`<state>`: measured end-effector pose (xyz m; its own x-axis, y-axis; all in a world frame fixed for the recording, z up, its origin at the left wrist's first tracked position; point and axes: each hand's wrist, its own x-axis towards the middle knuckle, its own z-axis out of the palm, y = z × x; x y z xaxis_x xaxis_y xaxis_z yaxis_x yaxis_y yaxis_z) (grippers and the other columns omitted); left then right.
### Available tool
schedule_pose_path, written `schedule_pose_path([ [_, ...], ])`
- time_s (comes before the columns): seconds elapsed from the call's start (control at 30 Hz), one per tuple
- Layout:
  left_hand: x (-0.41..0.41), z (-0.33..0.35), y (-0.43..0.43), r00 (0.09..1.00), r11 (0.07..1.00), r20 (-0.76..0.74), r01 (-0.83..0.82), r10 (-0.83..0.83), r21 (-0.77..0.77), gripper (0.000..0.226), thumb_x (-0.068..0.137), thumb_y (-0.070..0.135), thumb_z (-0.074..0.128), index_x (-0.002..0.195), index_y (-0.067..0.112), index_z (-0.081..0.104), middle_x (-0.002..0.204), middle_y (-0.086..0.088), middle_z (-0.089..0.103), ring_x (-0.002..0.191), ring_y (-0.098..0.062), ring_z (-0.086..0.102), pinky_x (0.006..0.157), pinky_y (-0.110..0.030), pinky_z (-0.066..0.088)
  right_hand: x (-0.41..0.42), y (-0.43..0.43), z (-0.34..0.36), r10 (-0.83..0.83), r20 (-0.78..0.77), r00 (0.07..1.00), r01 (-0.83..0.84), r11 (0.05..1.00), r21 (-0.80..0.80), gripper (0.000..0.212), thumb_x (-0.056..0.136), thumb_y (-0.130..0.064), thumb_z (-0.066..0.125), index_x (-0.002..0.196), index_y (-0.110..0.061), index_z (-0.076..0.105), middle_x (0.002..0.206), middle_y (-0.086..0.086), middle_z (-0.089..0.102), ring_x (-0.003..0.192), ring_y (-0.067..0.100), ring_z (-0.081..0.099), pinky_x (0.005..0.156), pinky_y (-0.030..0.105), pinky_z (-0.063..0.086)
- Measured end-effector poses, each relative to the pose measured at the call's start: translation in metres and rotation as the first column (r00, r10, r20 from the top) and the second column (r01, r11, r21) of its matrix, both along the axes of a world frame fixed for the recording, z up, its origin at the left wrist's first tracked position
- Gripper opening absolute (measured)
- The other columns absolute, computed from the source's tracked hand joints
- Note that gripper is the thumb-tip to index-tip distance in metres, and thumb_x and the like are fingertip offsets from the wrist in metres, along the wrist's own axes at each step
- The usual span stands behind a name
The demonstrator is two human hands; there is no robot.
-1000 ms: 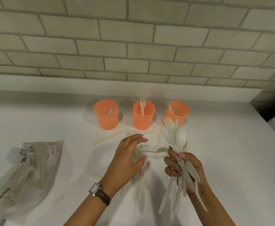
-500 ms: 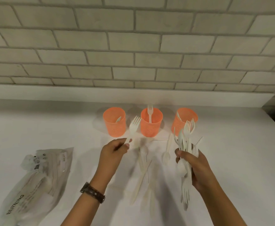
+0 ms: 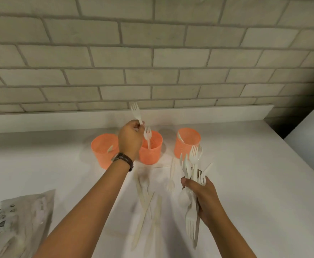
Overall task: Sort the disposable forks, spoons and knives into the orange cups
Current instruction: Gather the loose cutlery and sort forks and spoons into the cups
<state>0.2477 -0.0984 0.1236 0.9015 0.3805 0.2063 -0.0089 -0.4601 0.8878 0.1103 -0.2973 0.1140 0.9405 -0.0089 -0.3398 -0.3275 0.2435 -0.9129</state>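
Note:
Three orange mesh cups stand in a row near the wall: the left cup [image 3: 104,149], the middle cup [image 3: 152,155] and the right cup [image 3: 187,142]. My left hand [image 3: 130,138] pinches a white fork [image 3: 136,112] by its handle, tines up, just above the middle cup's left rim. Another fork [image 3: 148,135] stands inside the middle cup. The left and right cups each hold one white piece. My right hand [image 3: 201,194] grips a mixed bundle of cutlery [image 3: 191,164] to the right, in front of the right cup. Loose knives [image 3: 145,205] and a loose fork [image 3: 171,179] lie on the white counter [image 3: 264,183].
A crumpled clear plastic bag [image 3: 16,220] with printed warnings lies at the lower left. A raised white ledge and a brick wall run behind the cups. The counter's right edge drops off at the far right.
My left hand picked a fork off the counter and carried it up and back, to above the middle cup. My right hand kept its bundle and stayed roughly in place.

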Motion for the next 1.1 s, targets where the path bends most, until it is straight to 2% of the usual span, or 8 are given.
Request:
schedule_pose_path([
  [0.1, 0.016, -0.027, 0.003, 0.980, 0.992, -0.196, 0.048, -0.024, 0.116, 0.018, 0.084, 0.017, 0.059, 0.071, 0.005, 0.063, 0.075, -0.014, 0.062, 0.073, -0.033, 0.060, 0.062, -0.027, 0.039, 0.001, -0.002, -0.001, -0.012, -0.017, 1.000, 0.012, 1.000, 0.029, 0.012, 0.079, -0.001, 0.065, 0.087, -0.008, 0.060, 0.057, -0.005, 0.061, 0.050, 0.007, 0.059, 0.049, 0.021, 0.047],
  [0.2, 0.013, -0.039, 0.005, 0.956, 0.973, -0.289, 0.109, -0.047, 0.201, 0.021, 0.083, 0.016, 0.061, 0.099, 0.004, 0.067, 0.114, -0.020, 0.055, 0.108, -0.030, 0.054, 0.084, -0.027, 0.040, 0.004, -0.002, -0.003, -0.049, -0.033, 0.998, 0.050, 0.998, 0.038, 0.013, 0.084, 0.002, 0.059, 0.086, -0.010, 0.059, 0.056, -0.006, 0.060, 0.049, 0.006, 0.057, 0.049, 0.022, 0.046],
  [0.3, -0.009, -0.028, 0.003, 0.978, 0.982, -0.207, 0.077, -0.040, 0.175, 0.044, 0.083, 0.017, 0.063, 0.123, 0.001, 0.054, 0.134, -0.020, 0.040, 0.117, -0.030, 0.048, 0.098, -0.029, 0.036, 0.006, -0.001, -0.004, -0.099, -0.040, 0.994, 0.100, 0.995, 0.025, 0.013, 0.083, 0.002, 0.060, 0.085, -0.011, 0.061, 0.059, -0.003, 0.060, 0.050, 0.006, 0.059, 0.050, 0.023, 0.047],
  [0.4, -0.057, -0.005, -0.010, 0.992, 0.992, -0.070, 0.107, -0.102, 0.068, 0.032, 0.082, 0.018, 0.066, 0.113, 0.018, 0.058, 0.121, -0.005, 0.048, 0.092, -0.021, 0.057, 0.089, -0.032, 0.045, 0.008, 0.001, -0.002, -0.166, -0.028, 0.986, 0.167, 0.985, 0.040, 0.012, 0.083, 0.001, 0.062, 0.088, -0.010, 0.064, 0.064, 0.000, 0.063, 0.055, 0.010, 0.062, 0.056, 0.027, 0.050],
  [0.53, -0.138, 0.016, -0.041, 0.928, 0.933, -0.149, 0.318, -0.343, -0.167, 0.012, 0.078, 0.028, 0.069, 0.072, 0.026, 0.059, 0.075, 0.012, 0.063, 0.066, -0.007, 0.054, 0.061, -0.014, 0.041, 0.011, 0.006, 0.000, -0.263, 0.006, 0.965, 0.263, 0.965, 0.013, 0.016, 0.081, -0.006, 0.067, 0.095, -0.013, 0.065, 0.081, 0.006, 0.070, 0.074, 0.021, 0.068, 0.073, 0.037, 0.054],
  [0.67, -0.175, 0.010, -0.060, 0.871, 0.909, -0.262, 0.398, -0.416, -0.119, 0.030, 0.067, 0.043, 0.077, 0.077, 0.030, 0.052, 0.079, 0.013, 0.061, 0.069, -0.006, 0.055, 0.061, -0.014, 0.046, 0.009, 0.016, 0.004, -0.292, 0.048, 0.955, 0.294, 0.955, -0.044, 0.011, 0.081, -0.010, 0.067, 0.090, -0.015, 0.063, 0.072, -0.001, 0.068, 0.069, 0.020, 0.065, 0.062, 0.032, 0.051],
  [0.83, -0.179, 0.006, -0.056, 0.870, 0.910, -0.269, 0.381, -0.413, -0.164, 0.038, 0.071, 0.023, 0.077, 0.086, 0.037, 0.045, 0.078, 0.012, 0.059, 0.061, -0.002, 0.057, 0.059, -0.012, 0.046, 0.007, 0.029, 0.005, -0.269, 0.066, 0.961, 0.273, 0.961, -0.053, 0.019, 0.082, -0.009, 0.065, 0.100, -0.015, 0.062, 0.083, 0.005, 0.068, 0.074, 0.022, 0.066, 0.066, 0.035, 0.053],
  [1.1, -0.175, 0.008, -0.013, 0.934, 0.908, -0.161, 0.252, -0.319, -0.333, 0.033, 0.070, 0.004, 0.076, 0.089, 0.031, 0.067, 0.084, 0.003, 0.071, 0.079, -0.014, 0.066, 0.076, -0.023, 0.053, 0.016, 0.020, 0.002, -0.312, 0.007, 0.950, 0.311, 0.949, 0.057, 0.013, 0.083, -0.006, 0.063, 0.094, -0.011, 0.063, 0.086, 0.008, 0.067, 0.083, 0.027, 0.064, 0.073, 0.034, 0.050],
])
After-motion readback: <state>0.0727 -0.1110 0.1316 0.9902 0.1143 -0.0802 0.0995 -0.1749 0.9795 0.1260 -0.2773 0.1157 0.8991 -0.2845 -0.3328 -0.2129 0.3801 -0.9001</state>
